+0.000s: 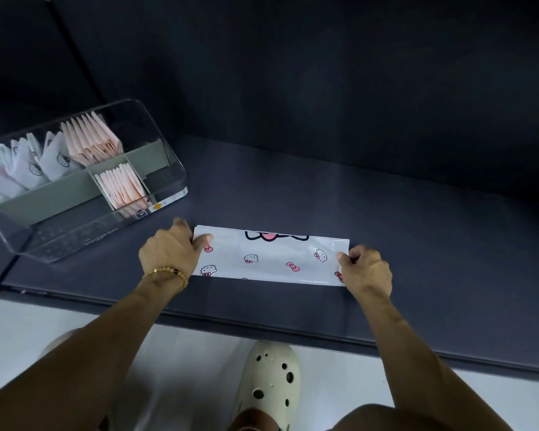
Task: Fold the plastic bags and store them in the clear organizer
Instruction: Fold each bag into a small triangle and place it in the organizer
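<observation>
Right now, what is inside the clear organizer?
The clear organizer holds folded white bags and folded pink bags standing in its grey-divided sections; more pink bags fill a smaller one. Its left end is cut off.

surface: dark grey tabletop (386,213), near edge above a pale floor (184,353) | far left: clear organizer (84,181) with grey dividers, resting on it, angled | near centre: white cartoon-print plastic bag (271,256) folded into a long flat strip, lying left to right
</observation>
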`<state>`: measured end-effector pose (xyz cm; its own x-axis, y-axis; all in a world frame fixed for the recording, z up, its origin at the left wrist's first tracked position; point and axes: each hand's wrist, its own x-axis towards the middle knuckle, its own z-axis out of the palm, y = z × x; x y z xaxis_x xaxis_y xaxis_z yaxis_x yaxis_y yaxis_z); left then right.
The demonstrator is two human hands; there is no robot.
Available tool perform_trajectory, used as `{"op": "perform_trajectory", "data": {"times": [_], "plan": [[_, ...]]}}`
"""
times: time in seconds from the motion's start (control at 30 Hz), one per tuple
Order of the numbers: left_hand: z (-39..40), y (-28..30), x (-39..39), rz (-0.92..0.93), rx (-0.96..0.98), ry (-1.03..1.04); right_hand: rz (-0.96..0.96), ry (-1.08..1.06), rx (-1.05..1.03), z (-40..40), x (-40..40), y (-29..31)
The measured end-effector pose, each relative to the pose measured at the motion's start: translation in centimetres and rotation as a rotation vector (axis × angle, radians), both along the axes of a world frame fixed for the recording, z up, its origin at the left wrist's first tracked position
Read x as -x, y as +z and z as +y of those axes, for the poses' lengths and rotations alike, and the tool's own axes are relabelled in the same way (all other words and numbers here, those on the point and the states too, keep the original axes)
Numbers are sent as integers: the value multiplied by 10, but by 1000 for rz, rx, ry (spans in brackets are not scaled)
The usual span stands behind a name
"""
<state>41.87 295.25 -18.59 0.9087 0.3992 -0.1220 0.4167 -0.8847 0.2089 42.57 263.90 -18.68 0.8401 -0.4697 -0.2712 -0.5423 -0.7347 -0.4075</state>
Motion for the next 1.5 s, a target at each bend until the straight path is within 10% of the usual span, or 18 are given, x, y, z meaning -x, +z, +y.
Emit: {"op": "perform_trajectory", "data": {"times": [0.13,0.27,0.43,0.6,0.7,0.8,1.33,1.5], "plan": [[-12,-2,9,-280,-47,-426,-14,-3,6,2,3,0],[-13,-18,19,-169,46,-759,-18,1,14,2,3,-1],[-8,-29,20,-18,-73,-800,-54,24,124,18,8,10],[-8,-29,18,-33,-58,-780,-437,565,273,99,9,13],[-7,-27,18,-67,-18,-787,-271,838,-16,154,13,0],[-7,-26,18,-78,15,-783,-215,937,128,149,15,-22],[-5,-27,15,-98,107,-756,8,726,485,-3,14,-12],[-13,-22,18,-119,139,-690,-350,707,441,56,33,5]]}}
